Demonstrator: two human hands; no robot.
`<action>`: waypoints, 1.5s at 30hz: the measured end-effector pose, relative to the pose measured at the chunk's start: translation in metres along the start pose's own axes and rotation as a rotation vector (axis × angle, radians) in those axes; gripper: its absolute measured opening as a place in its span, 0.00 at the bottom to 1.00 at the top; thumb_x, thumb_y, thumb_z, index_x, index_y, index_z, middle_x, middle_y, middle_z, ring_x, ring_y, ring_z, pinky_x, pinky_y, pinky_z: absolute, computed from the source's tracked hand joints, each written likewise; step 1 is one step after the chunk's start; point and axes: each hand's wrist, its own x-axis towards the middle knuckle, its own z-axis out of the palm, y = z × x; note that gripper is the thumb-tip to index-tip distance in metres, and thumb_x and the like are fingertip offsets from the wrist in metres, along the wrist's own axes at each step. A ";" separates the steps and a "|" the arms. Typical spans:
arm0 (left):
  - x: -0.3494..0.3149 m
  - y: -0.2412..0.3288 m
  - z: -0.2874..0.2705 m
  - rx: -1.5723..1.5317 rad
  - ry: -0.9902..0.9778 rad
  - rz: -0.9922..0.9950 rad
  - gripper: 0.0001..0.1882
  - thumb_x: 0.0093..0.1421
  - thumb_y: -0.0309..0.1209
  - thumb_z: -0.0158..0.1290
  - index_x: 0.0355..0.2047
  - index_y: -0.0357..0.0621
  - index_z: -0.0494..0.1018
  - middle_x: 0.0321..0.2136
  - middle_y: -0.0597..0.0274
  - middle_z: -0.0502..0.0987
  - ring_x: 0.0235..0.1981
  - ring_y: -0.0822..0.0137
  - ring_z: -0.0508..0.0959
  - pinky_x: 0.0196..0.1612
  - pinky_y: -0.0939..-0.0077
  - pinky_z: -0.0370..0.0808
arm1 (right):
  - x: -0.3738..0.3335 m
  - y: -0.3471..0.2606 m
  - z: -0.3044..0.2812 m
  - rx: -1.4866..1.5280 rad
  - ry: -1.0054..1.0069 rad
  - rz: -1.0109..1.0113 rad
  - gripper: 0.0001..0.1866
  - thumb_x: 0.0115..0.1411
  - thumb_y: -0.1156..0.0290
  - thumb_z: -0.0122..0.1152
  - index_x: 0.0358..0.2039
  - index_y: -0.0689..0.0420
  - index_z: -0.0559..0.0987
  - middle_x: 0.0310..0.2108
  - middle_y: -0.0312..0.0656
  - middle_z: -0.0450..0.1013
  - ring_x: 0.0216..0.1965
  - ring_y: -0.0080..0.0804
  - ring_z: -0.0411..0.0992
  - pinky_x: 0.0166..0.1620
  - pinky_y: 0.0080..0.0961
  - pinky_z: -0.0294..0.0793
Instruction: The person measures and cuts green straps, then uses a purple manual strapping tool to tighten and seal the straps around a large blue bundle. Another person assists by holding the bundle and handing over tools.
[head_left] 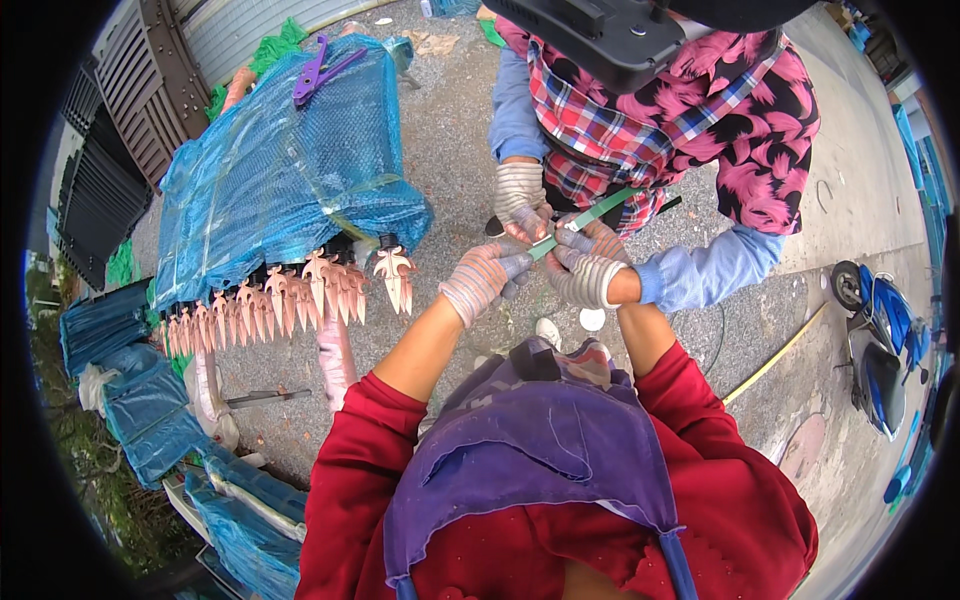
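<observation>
A green strap (pixel 606 206) slants between my hands and a co-worker's in front of me. My left hand (pixel 474 282), in a striped knit glove with grey fingertips, pinches the strap's near end. My right hand (pixel 607 241), gloved alike, closes on the strap farther along; the co-worker's left wrist crosses over mine and partly hides it. That co-worker's gloved left hand (pixel 588 278) is close under the strap. Their right hand (pixel 521 203) touches it from the far side, near a small pale spot that could be a clip.
At left stands a bundle wrapped in blue netting (pixel 290 160), with pinkish spear-shaped tips (pixel 280 298) along its near edge. A purple tool (pixel 322 72) lies on top. Dark metal panels (pixel 150 85) lean behind. A blue scooter (pixel 885 330) and a yellow strip (pixel 775 357) are at right.
</observation>
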 end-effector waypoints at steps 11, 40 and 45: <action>0.005 0.004 -0.006 -0.007 -0.020 -0.055 0.16 0.57 0.38 0.54 0.42 0.43 0.73 0.21 0.68 0.74 0.15 0.77 0.70 0.16 0.84 0.63 | 0.013 0.009 -0.013 0.450 -0.116 0.195 0.07 0.59 0.78 0.52 0.38 0.57 0.71 0.36 0.37 0.71 0.34 0.26 0.71 0.37 0.20 0.72; 0.023 0.009 -0.015 -0.017 0.003 -0.052 0.14 0.55 0.35 0.55 0.40 0.42 0.74 0.19 0.68 0.73 0.13 0.77 0.70 0.13 0.84 0.61 | 0.016 -0.006 0.009 -0.092 -0.016 -0.012 0.07 0.58 0.73 0.57 0.37 0.57 0.72 0.32 0.35 0.72 0.32 0.21 0.70 0.34 0.19 0.70; 0.022 0.008 -0.014 -0.035 0.012 -0.047 0.13 0.55 0.35 0.55 0.39 0.42 0.74 0.19 0.67 0.73 0.13 0.77 0.70 0.13 0.84 0.60 | 0.018 -0.002 0.002 0.243 -0.123 0.093 0.06 0.59 0.77 0.53 0.38 0.57 0.70 0.36 0.37 0.71 0.35 0.24 0.70 0.32 0.22 0.71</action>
